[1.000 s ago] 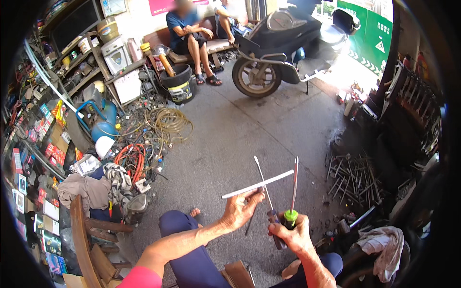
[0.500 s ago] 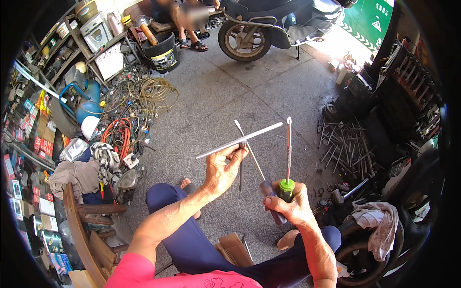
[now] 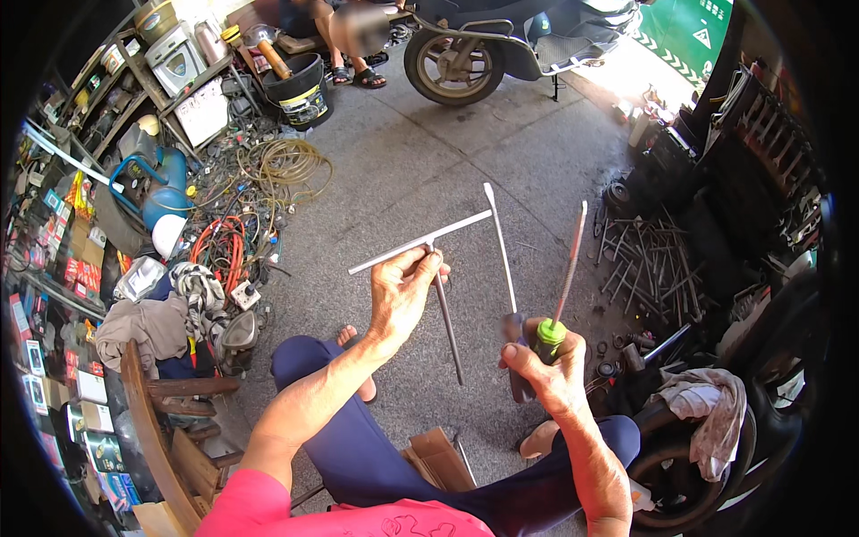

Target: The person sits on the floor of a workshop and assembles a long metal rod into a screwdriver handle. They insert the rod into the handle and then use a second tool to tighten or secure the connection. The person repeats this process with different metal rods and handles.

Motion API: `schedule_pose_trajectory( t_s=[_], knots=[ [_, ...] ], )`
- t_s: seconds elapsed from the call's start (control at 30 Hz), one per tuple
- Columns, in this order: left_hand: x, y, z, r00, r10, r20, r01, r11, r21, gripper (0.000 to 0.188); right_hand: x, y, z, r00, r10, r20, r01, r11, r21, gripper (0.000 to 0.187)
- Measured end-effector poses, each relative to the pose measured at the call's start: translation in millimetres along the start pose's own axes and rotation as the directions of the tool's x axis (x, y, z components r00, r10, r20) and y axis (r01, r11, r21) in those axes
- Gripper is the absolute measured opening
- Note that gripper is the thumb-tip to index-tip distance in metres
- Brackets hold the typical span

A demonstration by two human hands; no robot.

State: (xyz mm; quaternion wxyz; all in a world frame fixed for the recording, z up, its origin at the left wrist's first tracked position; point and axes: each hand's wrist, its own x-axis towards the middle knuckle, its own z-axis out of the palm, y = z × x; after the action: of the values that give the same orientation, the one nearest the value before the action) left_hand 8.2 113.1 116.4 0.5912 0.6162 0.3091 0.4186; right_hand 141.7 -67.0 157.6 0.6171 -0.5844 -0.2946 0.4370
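My left hand (image 3: pixel 400 300) pinches a T-shaped bar wrench (image 3: pixel 447 327) just below its joint. The silver crossbar slants up to the right, and the darker stem hangs down. My right hand (image 3: pixel 557 371) is closed around two screwdrivers standing upright side by side. One screwdriver with a bright green collar (image 3: pixel 549 338) has a reddish, worn shaft. The other, a dark-handled screwdriver (image 3: pixel 506 259), has a long silver shaft. The crossbar's right end meets this shaft in the view; I cannot tell whether they touch.
Many loose metal rods (image 3: pixel 649 273) are piled at the right, near a wheel with a rag (image 3: pixel 702 403). A scooter (image 3: pixel 465 63) and a seated person's legs are at the back. Hoses (image 3: pixel 291 170), a black bucket (image 3: pixel 300 94) and a wooden chair (image 3: pixel 143 430) line the left.
My left hand has lowered and moved left, bringing the wrench's stem into fuller view. My right hand has shifted right with both screwdrivers. The silver shaft no longer crosses the middle of the crossbar.
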Motion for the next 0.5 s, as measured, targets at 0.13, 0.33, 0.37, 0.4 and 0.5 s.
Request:
schedule_pose_trajectory(
  t_s=[0.13,0.33,0.37,0.4,0.5],
  knots=[
    [-3.7,1.0,1.0,0.983,-0.172,0.065,0.178,0.98,-0.091,0.018,2.9,6.2,3.0,0.983,0.14,0.115,-0.121,0.981,-0.154,0.023],
    [-2.7,3.6,-3.4,0.923,-0.364,0.128,0.382,0.908,-0.17,0.019,5.2,5.2,7.5,0.975,0.182,0.125,-0.153,0.966,-0.209,0.02],
    [-2.3,2.2,-4.9,0.919,-0.372,0.128,0.391,0.899,-0.196,0.019,5.9,6.0,8.1,0.971,0.195,0.137,-0.167,0.966,-0.197,0.02],
    [-2.2,1.1,-6.3,0.916,-0.379,0.129,0.4,0.889,-0.222,0.019,6.5,8.2,8.2,0.967,0.209,0.148,-0.181,0.966,-0.186,0.021],
    [-2.3,-3.0,-8.4,0.905,-0.414,0.096,0.424,0.865,-0.269,0.019,7.0,14.6,7.5,0.952,0.25,0.175,-0.228,0.964,-0.138,0.031]
  ],
)
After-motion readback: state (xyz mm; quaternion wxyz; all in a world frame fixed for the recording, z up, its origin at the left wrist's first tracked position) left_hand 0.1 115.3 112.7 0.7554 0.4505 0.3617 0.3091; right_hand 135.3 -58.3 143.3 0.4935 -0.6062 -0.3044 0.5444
